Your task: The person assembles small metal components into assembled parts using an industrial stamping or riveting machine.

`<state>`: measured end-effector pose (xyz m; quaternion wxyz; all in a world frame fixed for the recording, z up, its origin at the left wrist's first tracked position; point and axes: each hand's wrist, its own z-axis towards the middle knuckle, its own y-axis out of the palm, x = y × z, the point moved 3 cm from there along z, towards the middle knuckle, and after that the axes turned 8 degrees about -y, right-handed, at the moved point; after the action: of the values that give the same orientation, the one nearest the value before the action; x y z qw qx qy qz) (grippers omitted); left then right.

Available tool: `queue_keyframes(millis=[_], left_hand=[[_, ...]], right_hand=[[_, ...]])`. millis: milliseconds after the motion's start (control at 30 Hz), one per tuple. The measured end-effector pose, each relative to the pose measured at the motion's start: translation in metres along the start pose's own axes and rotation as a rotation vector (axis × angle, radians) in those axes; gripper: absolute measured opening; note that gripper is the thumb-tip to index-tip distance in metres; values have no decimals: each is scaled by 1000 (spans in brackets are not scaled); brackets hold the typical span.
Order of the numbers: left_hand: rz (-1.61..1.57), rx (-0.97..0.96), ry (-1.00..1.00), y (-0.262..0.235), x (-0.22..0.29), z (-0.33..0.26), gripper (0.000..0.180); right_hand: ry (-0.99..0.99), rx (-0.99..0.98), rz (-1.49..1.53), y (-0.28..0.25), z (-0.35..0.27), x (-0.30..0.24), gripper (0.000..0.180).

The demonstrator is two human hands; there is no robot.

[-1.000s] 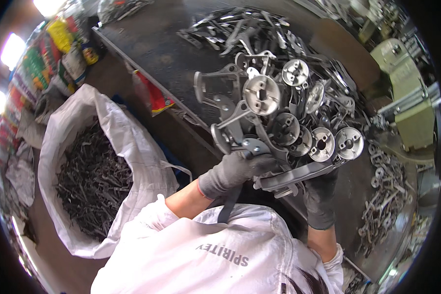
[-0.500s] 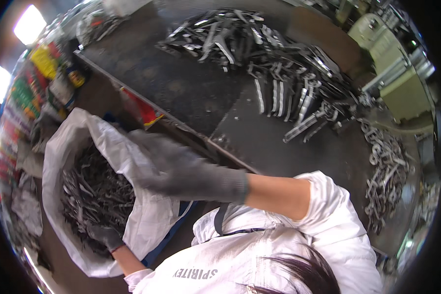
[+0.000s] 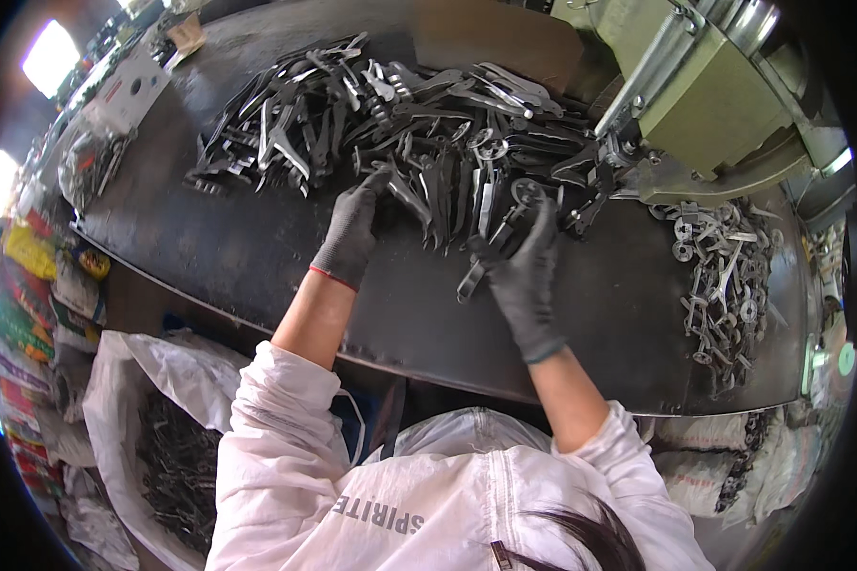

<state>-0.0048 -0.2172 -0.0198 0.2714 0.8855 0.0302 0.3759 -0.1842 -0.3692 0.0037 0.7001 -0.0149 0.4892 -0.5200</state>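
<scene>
My left hand [image 3: 350, 228], in a dark grey knit glove, is at the near edge of a pile of grey metal levers [image 3: 319, 114] on the dark metal table. Its fingers are closed at the end of a flat metal lever [image 3: 409, 202]. My right hand [image 3: 531, 281], gloved the same way, has thumb and fingers around a metal lever with a ring-shaped end [image 3: 527, 192]. The lever's lower end sticks out below the thumb, above the tabletop. Several more levers lie fanned out between the two hands.
A green machine [image 3: 724, 114] stands at the far right of the table [image 3: 409, 314]. Small ring-ended metal parts [image 3: 728, 285] are heaped at the right. An open white sack [image 3: 114, 428] holding dark metal pieces stands at lower left. Colourful sacks [image 3: 29, 305] line the left side.
My view has turned from the sack to the table. My left hand has left the sack's inside, and my right hand has left its rim. Both are now at the lever pile.
</scene>
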Motion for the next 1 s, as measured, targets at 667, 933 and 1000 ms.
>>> queue_keyframes(millis=[667,933,1000], left_hand=[[491,-255,-22,56,12,28,34],[288,-399,45,47,-8,17,34],[119,-568,-74,48,-17,-11,41]], right_hand=[[683,-37,1101,37,56,40,32],[610,-57,1233,54,33,12,69],[640,-126,1285,41,16,3,75]])
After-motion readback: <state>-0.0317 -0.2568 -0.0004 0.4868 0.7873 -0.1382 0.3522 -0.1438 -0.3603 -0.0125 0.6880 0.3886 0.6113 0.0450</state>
